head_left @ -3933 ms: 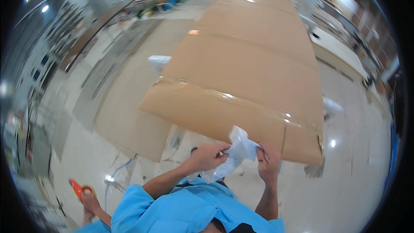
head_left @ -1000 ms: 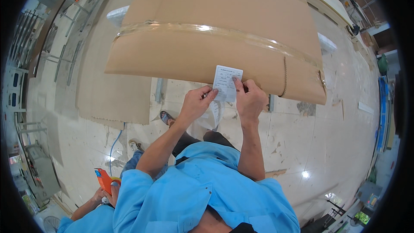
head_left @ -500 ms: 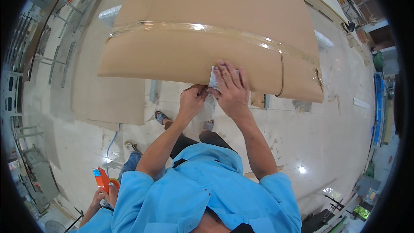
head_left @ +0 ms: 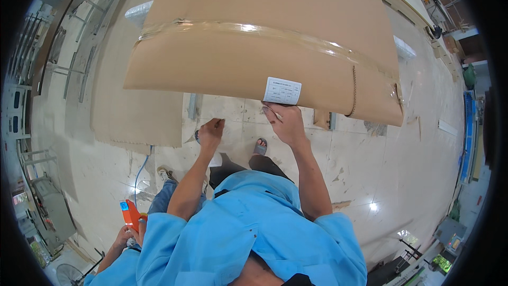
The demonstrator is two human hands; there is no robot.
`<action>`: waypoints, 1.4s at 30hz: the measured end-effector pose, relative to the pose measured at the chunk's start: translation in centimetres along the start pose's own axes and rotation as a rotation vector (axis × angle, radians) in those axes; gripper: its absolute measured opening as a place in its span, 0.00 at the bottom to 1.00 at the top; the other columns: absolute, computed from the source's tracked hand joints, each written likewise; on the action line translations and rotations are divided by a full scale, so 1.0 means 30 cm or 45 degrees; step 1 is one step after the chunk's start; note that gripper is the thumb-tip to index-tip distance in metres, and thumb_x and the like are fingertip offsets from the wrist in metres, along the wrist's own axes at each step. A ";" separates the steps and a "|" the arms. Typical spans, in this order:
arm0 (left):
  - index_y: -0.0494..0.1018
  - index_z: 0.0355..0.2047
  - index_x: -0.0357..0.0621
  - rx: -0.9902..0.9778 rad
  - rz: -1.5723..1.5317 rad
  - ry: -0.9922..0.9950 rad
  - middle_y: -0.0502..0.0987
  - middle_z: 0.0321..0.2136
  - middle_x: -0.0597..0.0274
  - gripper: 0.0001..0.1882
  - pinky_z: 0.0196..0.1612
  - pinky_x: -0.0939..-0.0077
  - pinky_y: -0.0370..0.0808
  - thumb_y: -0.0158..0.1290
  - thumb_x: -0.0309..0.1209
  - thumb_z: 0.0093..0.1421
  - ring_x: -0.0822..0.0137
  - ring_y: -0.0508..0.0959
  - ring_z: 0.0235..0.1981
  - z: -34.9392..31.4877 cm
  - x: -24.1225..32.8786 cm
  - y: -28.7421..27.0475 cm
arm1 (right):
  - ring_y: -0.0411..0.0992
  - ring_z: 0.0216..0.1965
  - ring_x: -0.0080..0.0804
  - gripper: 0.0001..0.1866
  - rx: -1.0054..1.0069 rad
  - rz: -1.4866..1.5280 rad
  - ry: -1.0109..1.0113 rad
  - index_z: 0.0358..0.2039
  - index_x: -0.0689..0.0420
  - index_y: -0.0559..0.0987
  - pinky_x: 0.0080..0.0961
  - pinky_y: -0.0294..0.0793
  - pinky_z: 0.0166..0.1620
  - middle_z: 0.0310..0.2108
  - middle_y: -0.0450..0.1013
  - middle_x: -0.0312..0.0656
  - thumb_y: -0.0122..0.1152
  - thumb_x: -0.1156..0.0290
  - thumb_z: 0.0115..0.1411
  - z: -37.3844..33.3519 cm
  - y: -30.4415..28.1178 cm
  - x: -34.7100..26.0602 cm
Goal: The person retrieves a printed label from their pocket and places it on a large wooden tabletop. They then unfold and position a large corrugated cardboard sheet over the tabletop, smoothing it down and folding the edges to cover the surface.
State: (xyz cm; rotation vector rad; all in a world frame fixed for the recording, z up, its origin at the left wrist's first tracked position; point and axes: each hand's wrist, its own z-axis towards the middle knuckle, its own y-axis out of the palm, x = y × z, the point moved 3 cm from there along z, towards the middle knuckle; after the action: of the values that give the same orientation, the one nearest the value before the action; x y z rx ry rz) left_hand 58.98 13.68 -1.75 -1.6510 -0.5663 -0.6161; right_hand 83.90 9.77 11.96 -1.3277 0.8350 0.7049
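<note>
A large brown cardboard package (head_left: 238, 63) spans the upper middle, bound across with shiny clear tape (head_left: 248, 28). On its near edge lies a white printed label (head_left: 282, 90). Just under that label, my right hand (head_left: 287, 123) has its fingers bent against the package's edge; some fingertips are hidden there. My left hand (head_left: 211, 133) hangs below the edge, apart from the package, with its fingers drawn together. A pale sheet (head_left: 216, 160) shows by its wrist, but what the fingers hold is hard to make out.
A flat brown sheet (head_left: 137, 116) lies on the tiled floor at left, near a blue hose (head_left: 142, 172). At lower left another person's hand (head_left: 125, 233) holds an orange device (head_left: 130, 214). Metal frames (head_left: 74, 69) stand at far left.
My right hand has slid down off the label's face to the package's edge, uncovering the label. My left hand has left the edge and moved left and toward me.
</note>
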 end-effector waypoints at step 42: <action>0.70 0.55 0.40 0.520 0.031 -0.073 0.71 0.51 0.43 0.31 0.51 0.58 0.68 0.63 0.40 0.53 0.53 0.73 0.45 -0.476 0.161 -0.442 | 0.75 0.37 0.28 0.14 -0.768 1.088 0.576 0.41 0.59 0.76 0.27 0.74 0.41 0.34 0.77 0.38 0.64 0.79 0.53 -0.109 0.487 -0.061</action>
State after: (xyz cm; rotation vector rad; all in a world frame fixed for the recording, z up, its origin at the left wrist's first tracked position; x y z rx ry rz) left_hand 52.48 1.79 13.06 -1.2907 -0.6649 -0.4034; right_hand 70.31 8.35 5.55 -1.6876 1.6905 1.4296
